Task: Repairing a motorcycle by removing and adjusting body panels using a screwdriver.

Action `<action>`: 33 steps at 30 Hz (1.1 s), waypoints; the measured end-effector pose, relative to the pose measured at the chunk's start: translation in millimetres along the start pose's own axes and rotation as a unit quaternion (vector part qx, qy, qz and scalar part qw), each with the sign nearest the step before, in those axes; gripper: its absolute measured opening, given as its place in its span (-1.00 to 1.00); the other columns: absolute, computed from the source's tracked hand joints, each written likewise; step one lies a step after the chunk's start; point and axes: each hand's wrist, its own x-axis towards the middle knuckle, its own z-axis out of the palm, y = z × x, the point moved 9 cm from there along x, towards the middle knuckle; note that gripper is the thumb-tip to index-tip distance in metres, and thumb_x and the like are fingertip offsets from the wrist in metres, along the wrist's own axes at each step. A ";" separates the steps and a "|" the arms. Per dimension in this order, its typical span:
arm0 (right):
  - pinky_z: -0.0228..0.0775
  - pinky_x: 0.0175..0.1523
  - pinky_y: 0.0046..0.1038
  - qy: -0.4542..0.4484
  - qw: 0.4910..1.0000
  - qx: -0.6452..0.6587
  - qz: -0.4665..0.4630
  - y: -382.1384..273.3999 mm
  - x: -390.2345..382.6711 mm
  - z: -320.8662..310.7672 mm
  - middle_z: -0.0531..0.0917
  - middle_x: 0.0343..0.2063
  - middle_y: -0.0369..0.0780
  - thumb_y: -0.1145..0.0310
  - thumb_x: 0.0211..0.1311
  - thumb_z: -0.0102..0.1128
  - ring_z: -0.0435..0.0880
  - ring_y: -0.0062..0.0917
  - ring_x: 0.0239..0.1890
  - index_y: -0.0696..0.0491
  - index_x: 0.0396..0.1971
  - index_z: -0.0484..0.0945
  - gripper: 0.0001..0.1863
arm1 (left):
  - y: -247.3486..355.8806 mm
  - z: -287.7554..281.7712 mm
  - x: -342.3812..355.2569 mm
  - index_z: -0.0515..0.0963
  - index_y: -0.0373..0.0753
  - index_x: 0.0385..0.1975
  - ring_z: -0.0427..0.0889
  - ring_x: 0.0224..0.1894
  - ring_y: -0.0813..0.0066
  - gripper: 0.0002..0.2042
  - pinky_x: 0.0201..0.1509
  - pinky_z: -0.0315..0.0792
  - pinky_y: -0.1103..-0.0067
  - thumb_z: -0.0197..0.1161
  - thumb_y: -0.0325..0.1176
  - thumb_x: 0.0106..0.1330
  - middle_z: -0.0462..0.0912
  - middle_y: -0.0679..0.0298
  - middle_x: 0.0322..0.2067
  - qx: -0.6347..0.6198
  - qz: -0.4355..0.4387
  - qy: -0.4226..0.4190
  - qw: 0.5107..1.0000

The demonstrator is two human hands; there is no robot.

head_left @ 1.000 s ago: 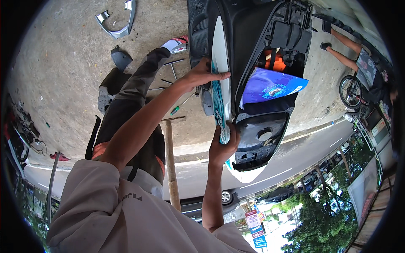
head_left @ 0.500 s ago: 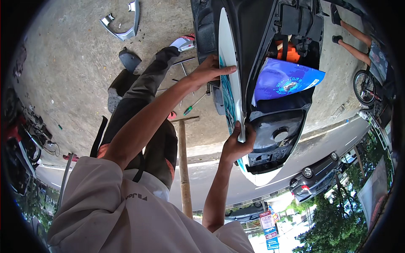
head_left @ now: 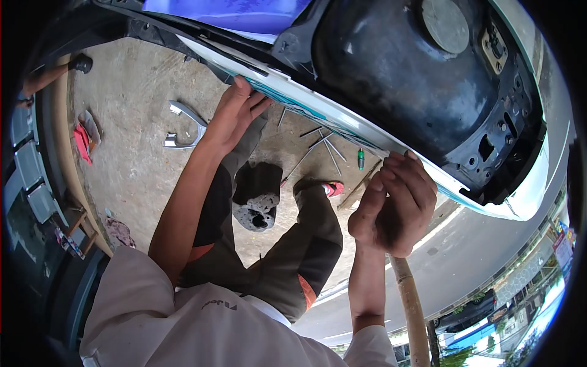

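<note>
A long white side panel (head_left: 333, 110) with teal graphics runs along the near side of a motor scooter's body. My left hand (head_left: 235, 113) rests against its outer face toward the left, with thumb and fingers apart. Farther right, my right hand (head_left: 397, 205) is closed, its curled fingertips at the panel's edge; whether anything small is between them is hidden. Behind the panel lies the black fuel tank (head_left: 397, 67) with a round cap (head_left: 445, 25). A shiny purple-blue sheet (head_left: 232, 15) shows at the top.
On the concrete lie a silver grab rail (head_left: 192, 125), a green-handled screwdriver (head_left: 361, 159), several metal rods (head_left: 324, 144) and a dark part (head_left: 257, 183). A wooden pole (head_left: 409, 306) stands near my right arm. Someone's foot (head_left: 81, 63) is at far left; a road runs at right.
The view has swung round and come closer to the scooter. My left hand no longer has its thumb over the panel's upper edge; my right hand has turned, its fingers now curled at the panel.
</note>
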 end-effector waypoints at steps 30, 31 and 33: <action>0.39 -0.32 -0.53 -0.188 0.968 -0.043 0.159 192.5 -296.0 116.9 0.60 -0.51 -0.21 0.49 0.08 0.08 0.54 -0.57 -0.45 0.24 -0.34 0.54 -0.83 | -93.7 42.1 -141.5 0.50 -0.34 -0.19 0.57 -0.19 0.13 -0.56 -0.10 0.41 0.39 0.21 -0.07 0.11 0.60 0.07 -0.30 0.480 0.305 -0.523 0.635; 0.39 -0.32 -0.52 -0.209 0.967 -0.059 0.131 179.8 -296.4 127.2 0.60 -0.51 -0.21 0.49 0.08 0.09 0.54 -0.57 -0.45 0.24 -0.34 0.54 -0.83 | -93.5 38.5 -144.7 0.50 -0.34 -0.19 0.57 -0.19 0.13 -0.56 -0.10 0.41 0.39 0.21 -0.07 0.11 0.60 0.07 -0.30 0.475 0.306 -0.529 0.633; 0.40 -0.31 -0.51 -0.227 0.966 -0.087 0.084 156.4 -302.4 141.6 0.61 -0.50 -0.21 0.47 0.07 0.10 0.55 -0.56 -0.44 0.23 -0.33 0.54 -0.82 | -103.7 32.1 -154.2 0.49 -0.35 -0.16 0.54 -0.15 0.08 -0.52 -0.06 0.39 0.38 0.18 -0.02 0.11 0.58 0.00 -0.29 0.533 0.256 -0.577 0.562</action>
